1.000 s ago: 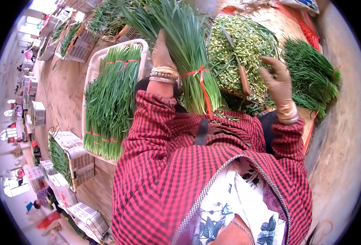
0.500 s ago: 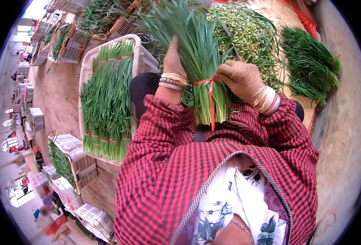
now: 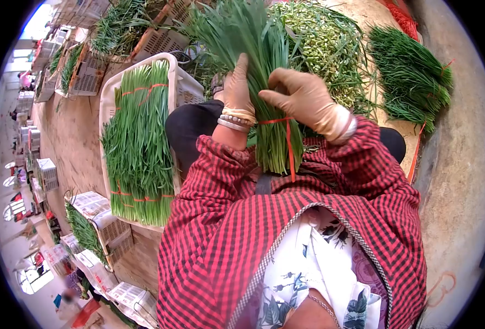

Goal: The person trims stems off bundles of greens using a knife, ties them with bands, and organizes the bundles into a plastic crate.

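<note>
Upright before my lap is a bundle of long green stalks (image 3: 272, 148), with a red tie (image 3: 275, 120) round its lower part and one loose end hanging down. My left hand (image 3: 238, 90), gloved, supports the bundle's left side, its palm against the leaves and the far fingers hidden behind them. My right hand (image 3: 303, 98), also gloved, is over the right side just above the tie, thumb and fingers apart, holding nothing. The leafy tops fan out away from me.
A white crate (image 3: 106, 109) of tied bundles stands at the left. Beyond the bundle lies a heap of cut stalk pieces (image 3: 336, 55). More tied greens (image 3: 407, 77) lie at the right. Filled crates (image 3: 91, 71) line the far left, and a person (image 3: 72, 282) is in the distance.
My right hand came in from the right, pinched near the tie, then opened slightly above it. The bundle has turned a little in my left hand. The cut-piece heap is more hidden.
</note>
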### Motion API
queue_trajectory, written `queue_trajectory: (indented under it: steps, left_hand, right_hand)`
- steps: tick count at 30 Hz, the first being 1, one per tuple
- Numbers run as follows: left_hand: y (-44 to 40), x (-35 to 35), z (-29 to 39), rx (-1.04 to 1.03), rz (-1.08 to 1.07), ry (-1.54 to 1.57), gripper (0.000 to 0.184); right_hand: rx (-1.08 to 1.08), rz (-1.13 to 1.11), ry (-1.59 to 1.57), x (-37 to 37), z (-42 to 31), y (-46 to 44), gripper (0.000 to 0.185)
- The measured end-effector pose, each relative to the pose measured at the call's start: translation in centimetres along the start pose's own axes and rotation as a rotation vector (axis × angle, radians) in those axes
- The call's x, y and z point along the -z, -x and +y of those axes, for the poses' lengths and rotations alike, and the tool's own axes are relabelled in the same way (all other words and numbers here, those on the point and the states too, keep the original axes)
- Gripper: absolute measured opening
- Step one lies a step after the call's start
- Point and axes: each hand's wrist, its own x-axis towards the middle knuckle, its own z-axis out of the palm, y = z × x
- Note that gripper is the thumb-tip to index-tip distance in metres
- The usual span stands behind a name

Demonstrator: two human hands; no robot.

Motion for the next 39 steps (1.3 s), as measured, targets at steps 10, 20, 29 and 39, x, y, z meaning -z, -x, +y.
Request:
queue_trajectory:
  steps: [10,20,29,39]
  left_hand:
    - [0.2,0.4,-0.8,0.073,-0.026,0.098,0.039]
    - [0.1,0.2,-1.0,0.072,0.005,0.228,0.044]
    - [-0.1,-0.5,-2.0,-0.005,-0.032,0.102,0.04]
    - [0.1,1.2,-0.1,0.004,0.032,0.252,0.041]
  right_hand:
    - [-0.304,-0.051,-0.577,-1.6,1.4,0.1,0.018]
    - [-0.222,0.184,-0.724,-1.9,1.8,0.6,0.012]
    - [0.11,0.319,-0.526,0.3,2.2,-3.8,0.015]
    - [-0.165,0.647,-0.224,13.6,11.7,-1.3,0.055]
